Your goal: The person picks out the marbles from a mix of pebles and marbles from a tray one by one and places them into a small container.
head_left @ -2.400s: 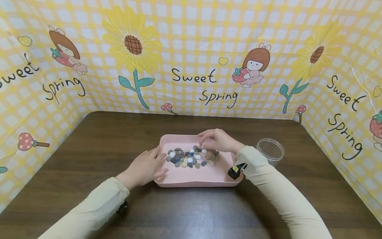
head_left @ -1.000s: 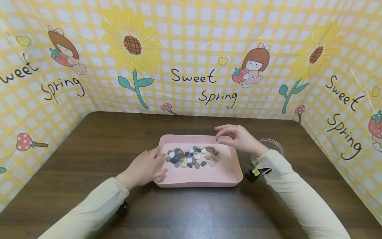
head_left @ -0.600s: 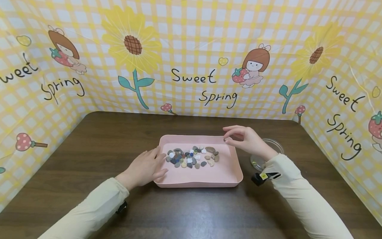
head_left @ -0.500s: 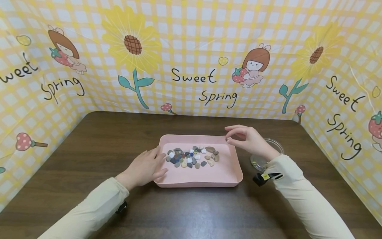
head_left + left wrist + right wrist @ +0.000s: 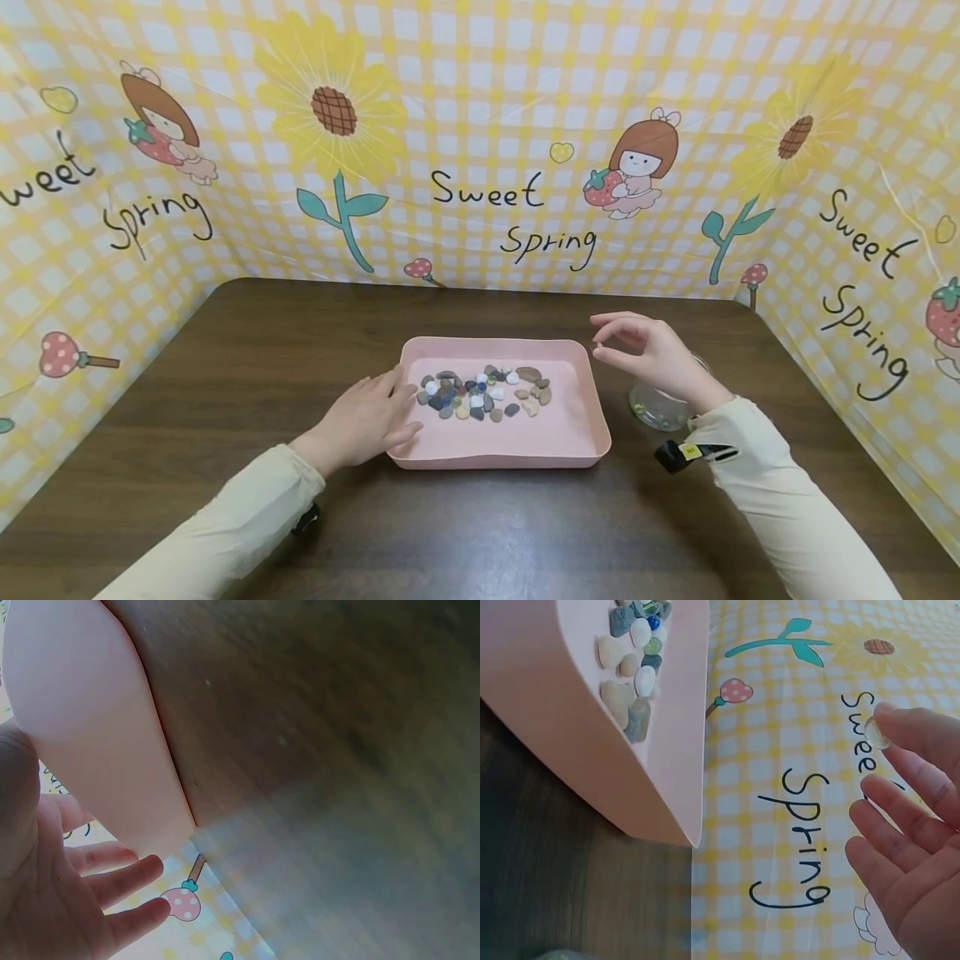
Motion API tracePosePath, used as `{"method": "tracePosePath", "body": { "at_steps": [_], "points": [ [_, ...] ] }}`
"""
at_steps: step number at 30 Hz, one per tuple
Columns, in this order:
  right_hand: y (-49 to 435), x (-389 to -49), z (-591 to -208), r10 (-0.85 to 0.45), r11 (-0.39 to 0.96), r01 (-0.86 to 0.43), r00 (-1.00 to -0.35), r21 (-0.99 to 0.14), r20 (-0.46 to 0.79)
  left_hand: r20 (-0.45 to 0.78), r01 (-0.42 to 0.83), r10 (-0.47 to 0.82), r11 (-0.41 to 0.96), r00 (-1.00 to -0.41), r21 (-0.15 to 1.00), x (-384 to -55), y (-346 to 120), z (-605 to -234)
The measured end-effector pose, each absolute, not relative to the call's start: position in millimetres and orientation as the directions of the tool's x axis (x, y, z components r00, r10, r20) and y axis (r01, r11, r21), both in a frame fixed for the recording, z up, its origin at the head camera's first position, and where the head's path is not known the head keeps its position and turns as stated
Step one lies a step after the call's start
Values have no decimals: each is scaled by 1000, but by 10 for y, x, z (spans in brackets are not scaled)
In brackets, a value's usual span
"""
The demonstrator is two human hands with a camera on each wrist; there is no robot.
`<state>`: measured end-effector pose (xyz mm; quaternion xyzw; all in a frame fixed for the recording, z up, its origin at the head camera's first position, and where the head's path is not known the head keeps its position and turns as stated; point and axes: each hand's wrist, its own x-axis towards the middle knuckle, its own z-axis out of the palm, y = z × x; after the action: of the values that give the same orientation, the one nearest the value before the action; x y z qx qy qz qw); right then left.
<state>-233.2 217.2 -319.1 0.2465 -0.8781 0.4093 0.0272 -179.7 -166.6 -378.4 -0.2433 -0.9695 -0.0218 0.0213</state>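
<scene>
My right hand pinches a small clear glass marble between thumb and forefinger, its other fingers loosely spread. It hovers just right of the pink tray, with the clear jar below and behind the wrist. Small yellow-green pieces lie in the jar's bottom; the hand hides part of its rim. My left hand rests at the tray's left rim, fingers extended, holding nothing; the left wrist view shows it against the tray's outer wall. Inside the tray lie several grey, white and brown pebbles mixed with coloured marbles.
The dark wooden table carries the tray and jar. A yellow checked cloth with printed flowers and figures hangs around the back and sides. The jar stands a short way right of the tray's right wall.
My right hand was down among the pebbles at the tray's back; it has lifted and moved right past the tray's rim, carrying the marble. The left hand has stayed still.
</scene>
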Motion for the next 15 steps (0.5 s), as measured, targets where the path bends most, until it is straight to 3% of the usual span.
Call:
{"method": "tracePosePath", "body": {
  "at_steps": [15],
  "points": [
    [2463,-2199,-3187,-299,548,-464,-886,-696,355,36,464,463,885,-886,37,-1802,-1663,-3789]
  ]
}}
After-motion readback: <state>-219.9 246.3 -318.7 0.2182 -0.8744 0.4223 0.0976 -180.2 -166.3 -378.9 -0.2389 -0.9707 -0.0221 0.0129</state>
